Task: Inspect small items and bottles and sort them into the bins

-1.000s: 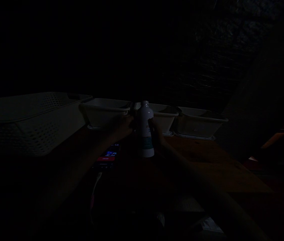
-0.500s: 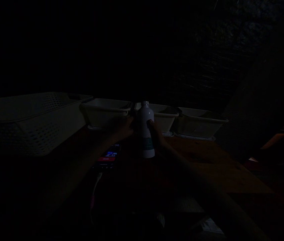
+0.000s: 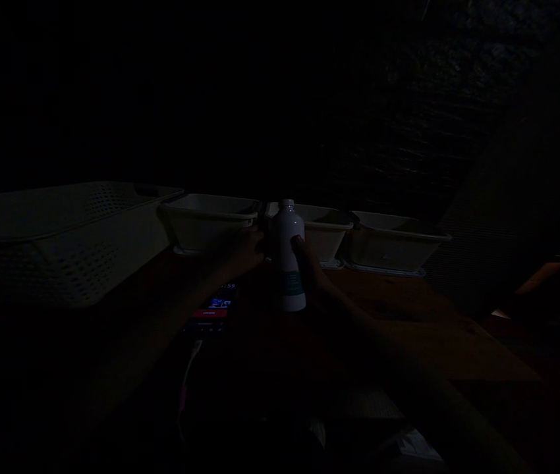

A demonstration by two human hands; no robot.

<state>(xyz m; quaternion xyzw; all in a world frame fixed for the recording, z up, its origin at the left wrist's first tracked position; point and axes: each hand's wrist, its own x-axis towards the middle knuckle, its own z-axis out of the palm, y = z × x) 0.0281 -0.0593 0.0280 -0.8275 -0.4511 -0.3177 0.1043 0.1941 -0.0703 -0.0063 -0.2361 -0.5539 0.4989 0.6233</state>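
The scene is very dark. A white bottle (image 3: 287, 247) with a green band near its base stands upright on the wooden table in front of me. My right hand (image 3: 311, 263) is wrapped round its right side, with the thumb on the front. My left hand (image 3: 251, 245) is at the bottle's left side, its fingers lost in shadow, so I cannot make out whether they touch it. Below my left forearm lies a lit phone (image 3: 211, 313) with a red bar on its screen.
A pale perforated basket (image 3: 77, 243) stands at the left. Along the back are three pale tubs: a left tub (image 3: 205, 230), a middle tub (image 3: 329, 240) and a right tub (image 3: 391, 250). A cable (image 3: 191, 362) runs from the phone. Another person's arm (image 3: 539, 276) shows at far right.
Both hands and the bottle stay practically where they were. Digits on the phone's screen have changed.
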